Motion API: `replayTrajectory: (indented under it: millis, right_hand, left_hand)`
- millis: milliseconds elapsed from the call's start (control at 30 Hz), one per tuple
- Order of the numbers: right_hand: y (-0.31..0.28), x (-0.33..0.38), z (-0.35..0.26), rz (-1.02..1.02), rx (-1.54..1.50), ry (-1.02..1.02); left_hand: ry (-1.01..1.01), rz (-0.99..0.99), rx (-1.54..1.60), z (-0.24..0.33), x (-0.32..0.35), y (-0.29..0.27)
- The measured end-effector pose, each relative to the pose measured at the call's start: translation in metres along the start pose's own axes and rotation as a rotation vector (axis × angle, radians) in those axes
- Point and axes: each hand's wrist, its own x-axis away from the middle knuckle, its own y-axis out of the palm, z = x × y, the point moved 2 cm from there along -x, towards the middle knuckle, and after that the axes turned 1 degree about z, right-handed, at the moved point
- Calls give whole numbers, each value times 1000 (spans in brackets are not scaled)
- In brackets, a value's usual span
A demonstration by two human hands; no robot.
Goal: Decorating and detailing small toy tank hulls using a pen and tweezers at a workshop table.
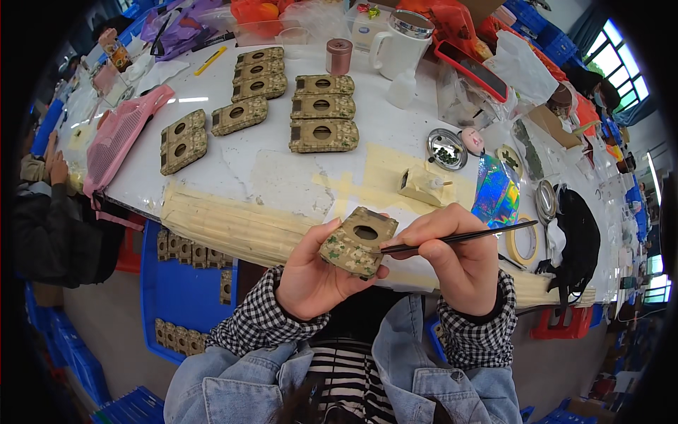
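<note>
My left hand (316, 273) is closed round a camouflage-patterned model tank part (359, 242) with a round hole in its top, held tilted above the table's front edge. My right hand (455, 258) grips what looks like slim black tweezers (480, 234). Their tip touches or nearly touches the right side of the tank part; the contact is too small to make out. Beyond my hands, similar camouflage tank parts (323, 134) stand in rows on the white table. A round metal dish (447, 149) with small dark green pieces lies to the right.
A tape-covered block (426, 186) stands just beyond my right hand. Farther back are a white mug (402, 46), a pink canister (339, 56) and a red-cased phone (472, 69). A tape roll (522, 240) and black bag (573, 240) lie right. A blue tray (176, 283) holds more parts lower left.
</note>
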Motion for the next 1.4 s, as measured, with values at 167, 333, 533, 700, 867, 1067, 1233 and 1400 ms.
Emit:
replayTrajectory:
  millis: [167, 333, 533, 700, 867, 1067, 1233, 1400]
  right_hand:
    - [-1, 0, 2, -14, -7, 7]
    - [1, 0, 2, -16, -58, 28]
    - [1, 0, 3, -10, -42, 18]
    - [1, 0, 3, -26, -29, 6]
    - [2, 0, 4, -25, -55, 16]
    - [2, 1, 4, -16, -69, 21]
    - [1, 1, 3, -15, -13, -2]
    - [2, 1, 4, -9, 22, -20]
  left_hand:
    - [-4, 10, -16, 1, 0, -1]
    - [1, 10, -24, 1, 0, -4]
    - [9, 21, -28, 0, 1, -5]
    - [-8, 24, -20, 1, 1, -6]
    - [-1, 17, -25, 1, 1, -5]
    - [0, 8, -4, 0, 1, -6]
    - [-1, 0, 5, 0, 1, -5]
    - [-3, -23, 15, 1, 1, -6]
